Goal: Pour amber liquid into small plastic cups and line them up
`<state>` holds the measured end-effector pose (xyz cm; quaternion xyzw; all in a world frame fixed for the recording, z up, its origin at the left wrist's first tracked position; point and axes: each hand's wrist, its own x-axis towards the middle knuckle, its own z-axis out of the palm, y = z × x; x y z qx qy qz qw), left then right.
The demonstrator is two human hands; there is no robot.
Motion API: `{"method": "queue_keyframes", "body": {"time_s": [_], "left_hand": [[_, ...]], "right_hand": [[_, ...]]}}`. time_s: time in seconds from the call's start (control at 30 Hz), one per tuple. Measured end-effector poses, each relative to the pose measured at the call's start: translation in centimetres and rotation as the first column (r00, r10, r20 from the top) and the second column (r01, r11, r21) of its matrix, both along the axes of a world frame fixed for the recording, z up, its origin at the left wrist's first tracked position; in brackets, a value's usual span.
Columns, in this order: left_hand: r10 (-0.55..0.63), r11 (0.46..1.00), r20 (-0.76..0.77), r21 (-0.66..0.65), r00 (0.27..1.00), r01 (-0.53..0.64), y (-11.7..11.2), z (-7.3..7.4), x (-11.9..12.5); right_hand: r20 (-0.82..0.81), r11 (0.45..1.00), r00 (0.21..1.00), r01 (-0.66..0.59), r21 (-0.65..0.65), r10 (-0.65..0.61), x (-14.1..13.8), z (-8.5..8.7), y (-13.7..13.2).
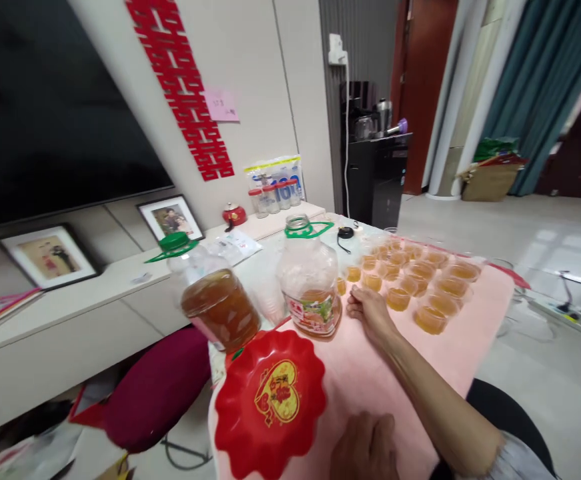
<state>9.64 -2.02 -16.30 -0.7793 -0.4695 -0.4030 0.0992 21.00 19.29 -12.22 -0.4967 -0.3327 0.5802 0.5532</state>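
My right hand (pixel 371 313) hovers over or rests on the pink cloth, just right of a clear plastic jug (pixel 310 280) with a green handle, no cap and a little amber liquid at its bottom. Its fingers are curled closed; what they hold, if anything, is hidden. Close by stand small clear cups (pixel 399 299) of amber liquid, in rows to the right. At the bottom edge, my left hand (pixel 364 448) is blurred, its fingers bent and partly out of view. A second jug (pixel 220 307), green-capped and fuller, stands at the left, beside a red scalloped tray (pixel 240 413).
The pink cloth (pixel 360 380) covers the table. A white cabinet (pixel 120 293) with framed photos (pixel 50 257) and red-lidded jars (pixel 270 200) runs along the wall. A maroon stool (pixel 163 393) stands left of the table, and a power strip (pixel 565 310) lies at the right.
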Motion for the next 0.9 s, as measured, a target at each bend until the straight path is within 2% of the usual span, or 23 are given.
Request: {"method": "queue_keyframes", "body": {"time_s": [0.13, 0.2, 0.23, 0.33, 0.37, 0.4, 0.43, 0.47, 0.5, 0.6, 0.73, 0.9], "left_hand": [[0.040, 0.997, 0.095, 0.063, 0.995, -0.046, 0.3, -0.1, 1.4], [0.046, 0.995, 0.127, 0.077, 0.991, -0.056, 0.2, 0.9, 1.1], [0.046, 0.995, 0.137, 0.080, 0.989, -0.057, 0.1, 1.8, 0.4], [-0.021, 1.000, 0.138, 0.016, 0.990, 0.019, 0.4, 6.6, -3.3], [-0.114, 0.987, 0.104, -0.104, 0.988, 0.125, 0.8, 8.6, -5.0], [-0.102, 0.978, 0.085, -0.173, 0.991, 0.115, 1.4, 10.7, -6.9], [0.004, 0.986, 0.050, -0.164, 0.999, 0.004, 2.3, 12.7, -8.7], [0.070, 0.967, -0.080, -0.240, 0.994, -0.088, 3.4, 14.6, -10.4], [0.105, 0.951, -0.129, -0.278, 0.986, -0.138, 4.6, 16.2, -11.9], [0.213, 0.894, -0.210, -0.352, 0.954, -0.277, 8.5, 19.5, -15.2], [0.257, 0.801, -0.346, -0.446, 0.902, -0.400, 12.7, 21.1, -16.4], [0.187, 0.717, -0.485, -0.527, 0.854, -0.456, 15.4, 21.4, -16.2]], "right_hand": [[0.091, 0.997, 0.994, -0.066, 0.042, 0.062, 1.4, -0.7, -1.5], [0.145, 0.993, 0.985, -0.100, 0.062, 0.090, 1.9, -0.9, -1.9], [0.173, 0.991, 0.979, -0.117, 0.071, 0.103, 2.1, -1.0, -2.0], [0.255, 0.983, 0.958, -0.158, 0.095, 0.130, 2.5, -1.1, -2.1], [0.281, 0.980, 0.950, -0.168, 0.103, 0.134, 2.6, -1.1, -2.2], [0.307, 0.978, 0.942, -0.176, 0.111, 0.135, 2.6, -1.2, -2.2], [0.333, 0.976, 0.934, -0.181, 0.119, 0.133, 2.7, -1.2, -2.2], [0.359, 0.974, 0.925, -0.185, 0.128, 0.129, 2.7, -1.3, -2.3], [0.384, 0.973, 0.915, -0.189, 0.137, 0.123, 2.7, -1.3, -2.3], [0.458, 0.967, 0.883, -0.195, 0.162, 0.102, 2.8, -1.3, -2.5], [0.535, 0.960, 0.841, -0.209, 0.185, 0.080, 2.8, -1.0, -2.9], [0.593, 0.957, 0.801, -0.230, 0.177, 0.083, 2.8, -0.6, -3.2]]}}
